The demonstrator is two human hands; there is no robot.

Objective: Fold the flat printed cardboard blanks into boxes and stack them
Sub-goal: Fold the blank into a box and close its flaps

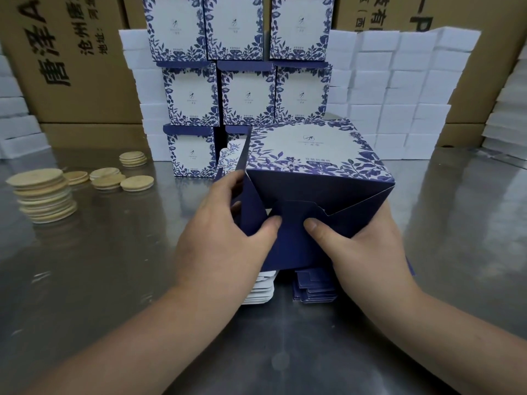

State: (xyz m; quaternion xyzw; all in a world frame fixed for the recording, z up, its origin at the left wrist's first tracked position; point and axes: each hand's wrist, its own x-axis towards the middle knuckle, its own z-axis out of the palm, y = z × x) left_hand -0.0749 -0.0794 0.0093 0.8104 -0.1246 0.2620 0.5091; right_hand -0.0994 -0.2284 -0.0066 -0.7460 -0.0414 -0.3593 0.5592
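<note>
Navy-and-white floral box is mid-tabletop, base flaps facing me, held just over the flat blanks pile. L hand curls its fingers round the left flap, thumb pressing the centre flap. R hand grips the right side, thumb on the same flap. I can't see inside it. Finished boxes are stacked at the far edge, wooden discs towards the left edge.

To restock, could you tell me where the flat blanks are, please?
Head view: the flat blanks lie centre on the table, under the box held by the left hand and right hand.
</note>
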